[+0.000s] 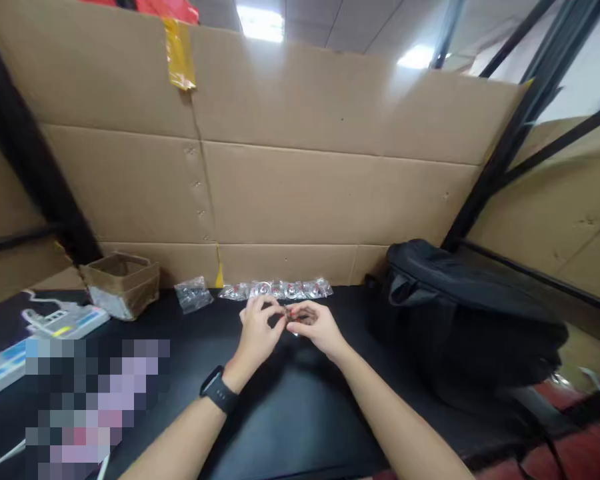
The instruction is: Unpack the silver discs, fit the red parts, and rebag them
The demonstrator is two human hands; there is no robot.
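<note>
**Student:** What occupies the foreground?

**Tutor:** Two bare forearms over the black worktop (300, 413), a dark watch (220, 390) on the left wrist. Beyond them, the left hand (257, 330) and right hand (323, 328) meet near the middle.

**Student:** State of the fingers?

**Tutor:** Narrow on both sides. The thumb and fingertips of each hand close on one small item (289, 313), held between the hands above the worktop. It shows reddish specks; its form is too small to tell.

**Student:** How far has the work come?

**Tutor:** Judged from this view, it is midway: the item is in hand, not yet set down or released. What remains to be done to it cannot be read here.

**Student:** And farther back?

**Tutor:** Just beyond the hands, a row of clear packets (273, 290) with silvery and red contents; left of it, apart, a single clear packet (194, 295). Neither hand holds these; whether they are sealed cannot be told. An open carton (125, 288) stands at left, a black bag (430, 320) at right. A cardboard panel (340, 193) closes the rear.
</note>
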